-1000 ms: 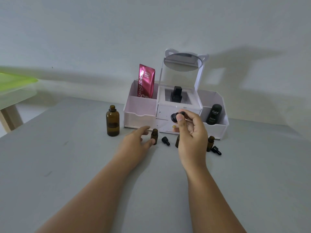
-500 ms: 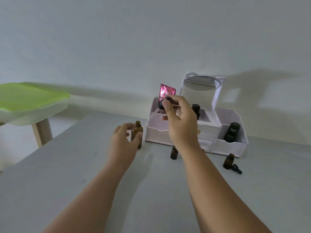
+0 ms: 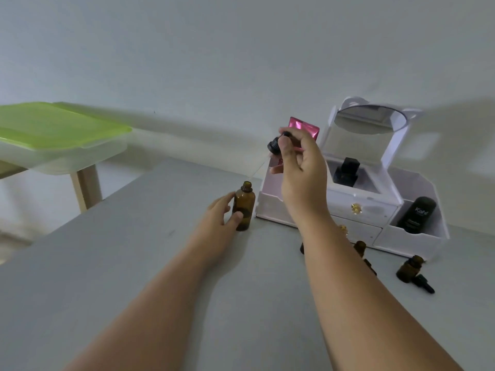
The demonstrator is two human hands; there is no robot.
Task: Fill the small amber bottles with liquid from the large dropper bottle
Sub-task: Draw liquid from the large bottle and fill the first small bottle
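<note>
Just left of the white organizer, my left hand grips the large amber dropper bottle; before the organizer's left end my right hand pinches the raised dropper cap, so I should centre its pipette over that bottle.

Occlusions / cut-offs, head view
Right forearm leaves only a sliver of one small amber glass bottle and partly covers a second amber bottle. Right hand hides most of the pink foil pouch and part of the black dropper cap it pinches; clear glass pipette is a faint smear, fill level unreadable. Left hand fingers go behind the large amber glass bottle. Green-lidded clear plastic box cut by left edge.
</note>
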